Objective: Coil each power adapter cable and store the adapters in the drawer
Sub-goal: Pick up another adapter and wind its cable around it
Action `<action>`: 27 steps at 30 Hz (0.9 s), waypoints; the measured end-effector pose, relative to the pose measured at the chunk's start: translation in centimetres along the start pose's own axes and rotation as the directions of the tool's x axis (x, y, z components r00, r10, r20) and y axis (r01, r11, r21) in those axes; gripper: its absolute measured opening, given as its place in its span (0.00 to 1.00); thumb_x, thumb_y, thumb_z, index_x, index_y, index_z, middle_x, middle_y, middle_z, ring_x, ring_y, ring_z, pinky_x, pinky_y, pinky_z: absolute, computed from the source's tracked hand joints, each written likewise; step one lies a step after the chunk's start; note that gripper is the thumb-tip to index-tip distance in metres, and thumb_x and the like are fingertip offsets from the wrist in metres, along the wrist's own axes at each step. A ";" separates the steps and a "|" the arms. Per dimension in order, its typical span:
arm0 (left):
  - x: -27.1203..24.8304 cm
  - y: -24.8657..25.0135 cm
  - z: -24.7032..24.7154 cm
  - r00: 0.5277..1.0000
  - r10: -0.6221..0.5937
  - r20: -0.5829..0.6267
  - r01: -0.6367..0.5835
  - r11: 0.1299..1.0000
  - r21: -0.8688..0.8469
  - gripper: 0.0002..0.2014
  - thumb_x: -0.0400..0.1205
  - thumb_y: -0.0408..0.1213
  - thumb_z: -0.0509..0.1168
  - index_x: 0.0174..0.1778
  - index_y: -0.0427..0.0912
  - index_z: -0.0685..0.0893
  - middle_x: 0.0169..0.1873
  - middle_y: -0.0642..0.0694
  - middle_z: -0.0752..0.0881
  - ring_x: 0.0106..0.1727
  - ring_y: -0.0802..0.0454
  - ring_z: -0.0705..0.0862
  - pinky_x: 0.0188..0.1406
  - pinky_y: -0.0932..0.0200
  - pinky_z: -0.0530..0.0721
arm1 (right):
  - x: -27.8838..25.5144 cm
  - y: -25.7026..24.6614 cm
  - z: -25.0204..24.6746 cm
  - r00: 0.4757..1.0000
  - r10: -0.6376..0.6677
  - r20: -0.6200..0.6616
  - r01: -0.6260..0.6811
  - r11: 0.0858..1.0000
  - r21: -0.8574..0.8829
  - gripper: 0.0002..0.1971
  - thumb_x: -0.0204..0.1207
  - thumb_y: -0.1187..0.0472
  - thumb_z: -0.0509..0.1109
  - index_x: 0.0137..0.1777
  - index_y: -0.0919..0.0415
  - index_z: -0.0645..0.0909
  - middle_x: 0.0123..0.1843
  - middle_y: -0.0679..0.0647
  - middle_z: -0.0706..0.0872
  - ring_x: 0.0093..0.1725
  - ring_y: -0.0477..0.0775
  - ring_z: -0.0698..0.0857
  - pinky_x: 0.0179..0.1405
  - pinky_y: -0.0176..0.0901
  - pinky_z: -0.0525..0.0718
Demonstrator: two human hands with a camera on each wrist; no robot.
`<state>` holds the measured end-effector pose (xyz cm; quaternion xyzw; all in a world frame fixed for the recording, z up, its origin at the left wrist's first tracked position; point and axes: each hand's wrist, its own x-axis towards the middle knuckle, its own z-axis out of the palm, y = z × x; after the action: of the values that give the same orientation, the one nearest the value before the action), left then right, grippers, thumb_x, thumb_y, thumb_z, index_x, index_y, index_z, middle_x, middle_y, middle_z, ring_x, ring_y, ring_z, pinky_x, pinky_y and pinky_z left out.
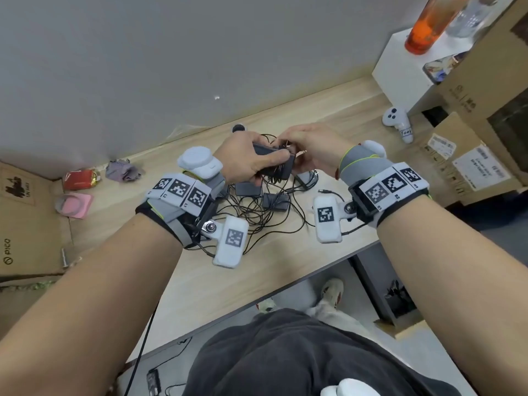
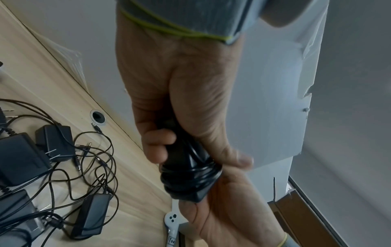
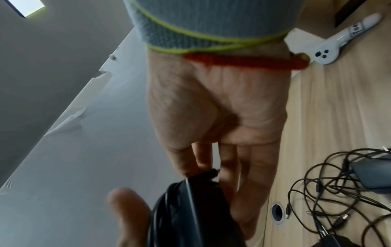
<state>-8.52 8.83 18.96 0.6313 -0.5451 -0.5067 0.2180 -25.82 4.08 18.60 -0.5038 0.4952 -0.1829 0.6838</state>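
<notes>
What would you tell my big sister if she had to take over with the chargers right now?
Left hand: grips a black adapter with its cable wound round it.
Right hand: pinches the cable's plug end against that adapter.
Other adapters lie on the desk below in a tangle of loose cables.
Done: this cable is almost coiled.
Left: tuck the end, coil the rest, put all in the drawer, which no view shows.

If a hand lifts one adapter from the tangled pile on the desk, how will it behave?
Its thin cable looks floppy and crosses others, so it would probably snag and drag neighbouring adapters. The blocky bodies likely will not roll.
</notes>
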 end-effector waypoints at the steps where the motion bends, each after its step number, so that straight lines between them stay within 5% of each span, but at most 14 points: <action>1: 0.2 -0.1 0.3 1.000 0.006 -0.026 -0.005 0.999 0.032 0.25 0.74 0.65 0.68 0.48 0.44 0.80 0.37 0.43 0.91 0.25 0.46 0.88 0.20 0.61 0.80 | -0.2 0.3 0.1 1.000 0.016 0.001 -0.016 1.000 0.007 0.10 0.84 0.57 0.65 0.52 0.62 0.85 0.34 0.56 0.78 0.29 0.54 0.81 0.31 0.45 0.88; 5: 0.9 -0.3 1.4 0.990 -0.022 -0.136 0.025 1.000 0.019 0.27 0.79 0.69 0.60 0.43 0.43 0.77 0.34 0.40 0.91 0.28 0.40 0.91 0.21 0.60 0.81 | -1.0 1.1 -0.1 0.996 0.085 0.004 -0.085 0.996 -0.009 0.28 0.86 0.40 0.56 0.59 0.67 0.81 0.41 0.65 0.87 0.30 0.63 0.87 0.32 0.48 0.90; 7: 1.4 0.1 2.5 0.987 -0.033 -0.158 0.029 0.999 -0.023 0.31 0.79 0.71 0.58 0.44 0.40 0.76 0.32 0.40 0.90 0.27 0.41 0.90 0.30 0.52 0.86 | -1.7 1.4 -0.9 0.997 0.067 0.044 -0.067 0.998 -0.011 0.27 0.84 0.38 0.56 0.59 0.60 0.83 0.44 0.63 0.86 0.31 0.63 0.86 0.34 0.47 0.89; 9: 1.9 0.3 3.5 0.987 -0.046 -0.157 0.028 0.993 -0.115 0.38 0.76 0.74 0.57 0.46 0.35 0.77 0.32 0.38 0.89 0.27 0.41 0.89 0.38 0.42 0.87 | -2.0 1.9 -1.5 0.997 0.028 0.067 -0.028 1.000 -0.004 0.18 0.84 0.42 0.61 0.61 0.54 0.82 0.49 0.59 0.84 0.33 0.60 0.82 0.38 0.47 0.90; 13: 3.1 1.3 7.4 0.988 -0.090 -0.126 0.064 0.979 -0.196 0.50 0.72 0.79 0.54 0.55 0.27 0.81 0.44 0.27 0.88 0.36 0.36 0.91 0.44 0.38 0.91 | -2.7 4.4 -5.3 0.999 0.019 0.046 -0.024 0.994 0.110 0.17 0.80 0.55 0.73 0.65 0.62 0.82 0.57 0.63 0.84 0.44 0.65 0.78 0.54 0.57 0.90; 15: 3.4 1.4 8.9 0.984 -0.125 -0.129 0.098 0.976 -0.194 0.47 0.74 0.77 0.55 0.54 0.29 0.83 0.47 0.29 0.89 0.44 0.34 0.91 0.49 0.36 0.90 | -3.3 5.3 -6.7 0.999 0.045 -0.009 -0.044 0.996 0.075 0.13 0.78 0.60 0.74 0.60 0.63 0.84 0.54 0.64 0.85 0.44 0.65 0.82 0.57 0.60 0.88; 18: 3.6 2.2 13.1 0.985 -0.171 -0.021 0.162 0.962 -0.220 0.32 0.83 0.62 0.61 0.57 0.31 0.85 0.53 0.30 0.89 0.50 0.38 0.91 0.47 0.45 0.92 | -4.6 8.3 -9.9 0.983 0.118 -0.140 -0.112 0.992 0.052 0.12 0.73 0.63 0.76 0.54 0.69 0.85 0.51 0.69 0.87 0.43 0.67 0.88 0.55 0.58 0.89; 21: 4.3 2.2 18.4 0.982 -0.180 0.049 0.185 0.970 -0.160 0.17 0.85 0.49 0.67 0.50 0.36 0.88 0.54 0.31 0.88 0.56 0.36 0.89 0.52 0.39 0.90 | -6.0 12.8 -13.3 0.954 0.200 -0.223 -0.193 0.980 0.055 0.11 0.72 0.68 0.75 0.53 0.70 0.84 0.49 0.66 0.85 0.46 0.63 0.88 0.56 0.57 0.89; 23: 4.7 1.9 22.1 0.978 -0.186 0.093 0.196 0.974 -0.112 0.09 0.85 0.43 0.68 0.46 0.43 0.88 0.54 0.31 0.89 0.54 0.36 0.89 0.53 0.40 0.90 | -7.2 16.0 -15.3 0.928 0.262 -0.265 -0.257 0.965 0.056 0.14 0.68 0.66 0.77 0.54 0.66 0.84 0.49 0.63 0.87 0.51 0.62 0.89 0.56 0.56 0.89; 27: 5.8 0.9 29.0 0.962 -0.227 0.151 0.235 0.971 -0.042 0.04 0.86 0.40 0.66 0.52 0.46 0.86 0.49 0.41 0.86 0.47 0.48 0.84 0.48 0.51 0.89 | -9.3 21.8 -18.8 0.894 0.306 -0.328 -0.322 0.947 0.007 0.17 0.64 0.61 0.80 0.53 0.60 0.86 0.52 0.60 0.90 0.52 0.55 0.91 0.48 0.45 0.90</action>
<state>-34.95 11.31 6.01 0.6453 -0.4669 -0.5892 0.1357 -51.54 10.80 4.21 -0.3962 0.6801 -0.1390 0.6010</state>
